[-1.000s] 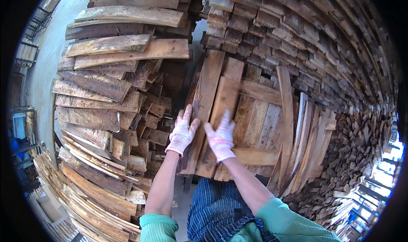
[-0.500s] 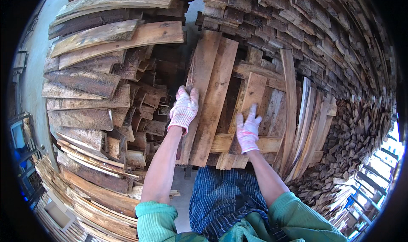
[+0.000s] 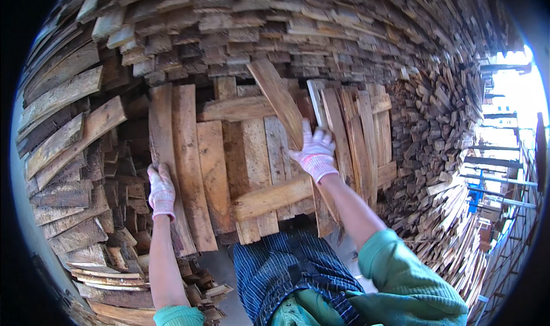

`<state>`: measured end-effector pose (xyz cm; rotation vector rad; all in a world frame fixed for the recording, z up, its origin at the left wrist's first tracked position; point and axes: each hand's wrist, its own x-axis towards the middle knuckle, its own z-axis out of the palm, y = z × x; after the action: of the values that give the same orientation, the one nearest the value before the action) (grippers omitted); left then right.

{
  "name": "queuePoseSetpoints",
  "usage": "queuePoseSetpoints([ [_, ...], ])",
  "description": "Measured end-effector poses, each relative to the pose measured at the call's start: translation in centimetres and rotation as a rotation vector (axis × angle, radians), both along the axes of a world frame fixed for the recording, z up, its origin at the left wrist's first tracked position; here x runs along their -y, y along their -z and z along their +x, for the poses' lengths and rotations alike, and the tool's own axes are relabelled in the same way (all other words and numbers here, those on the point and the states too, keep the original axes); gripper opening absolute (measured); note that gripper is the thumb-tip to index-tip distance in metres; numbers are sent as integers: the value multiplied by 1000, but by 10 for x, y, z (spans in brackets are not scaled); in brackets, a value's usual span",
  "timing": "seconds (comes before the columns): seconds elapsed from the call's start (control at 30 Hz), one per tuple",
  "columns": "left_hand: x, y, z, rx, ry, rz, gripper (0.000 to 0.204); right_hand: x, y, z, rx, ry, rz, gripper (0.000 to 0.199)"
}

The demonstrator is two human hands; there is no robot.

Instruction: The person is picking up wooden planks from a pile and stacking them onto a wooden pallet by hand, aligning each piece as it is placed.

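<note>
Both my hands wear pale gloves with pinkish marks. My left hand (image 3: pixel 161 191) is closed at the outer edge of the leftmost plank (image 3: pixel 164 131), a long brown board. Beside it lie a second long plank (image 3: pixel 189 154) and a shorter, stained plank (image 3: pixel 215 168). They rest across the crosswise boards (image 3: pixel 275 196) of a pallet-like layer in front of me. Farther right, my right hand (image 3: pixel 317 150) grips a narrow wooden plank (image 3: pixel 276 100), thumb on one side and fingers on the other. That plank slants, its far end leaning left; part is hidden under the hand.
Several narrow boards (image 3: pixel 366 143) stand side by side right of my right hand. A tall stack of rough boards (image 3: pixel 240 22) runs along the far side. Loose planks (image 3: pixel 69 194) are piled at left, and a heap of wood pieces (image 3: pixel 435 120) rises at right.
My view has swung right. The shorter plank now lies against the two left planks. My right hand has left it and holds the narrow plank, which has tilted left.
</note>
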<state>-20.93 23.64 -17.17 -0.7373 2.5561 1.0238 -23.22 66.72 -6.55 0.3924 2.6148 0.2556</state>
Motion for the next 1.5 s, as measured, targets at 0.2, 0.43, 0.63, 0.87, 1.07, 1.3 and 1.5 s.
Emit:
queuePoseSetpoints([
  [0.2, -49, -48, -10, -109, 215, -753, 63, -37, -12, -2, 113, 39, -249, 98],
  [0.43, -281, -3, 53, -374, 419, 461, 66, -136, -112, 44, -36, 605, -1092, 98],
  [0.63, -434, -27, 29, 89, 13, 467, 86, -286, -120, 72, -457, 852, -1294, 88],
  [0.87, -395, -50, 43, -249, 64, 525, 73, -404, 24, 125, 20, 466, -23, 107],
  [1.07, -298, -73, 1, 207, 51, -420, 78, -306, -32, 81, -343, 69, -368, 58],
  [1.3, -504, -109, 17, 287, 352, 51, 94, -217, 7, 89, -254, 109, -479, 54],
  [1.5, -500, -64, 27, 104, 194, 91, 108, -280, -74, 101, -203, 573, -858, 85],
])
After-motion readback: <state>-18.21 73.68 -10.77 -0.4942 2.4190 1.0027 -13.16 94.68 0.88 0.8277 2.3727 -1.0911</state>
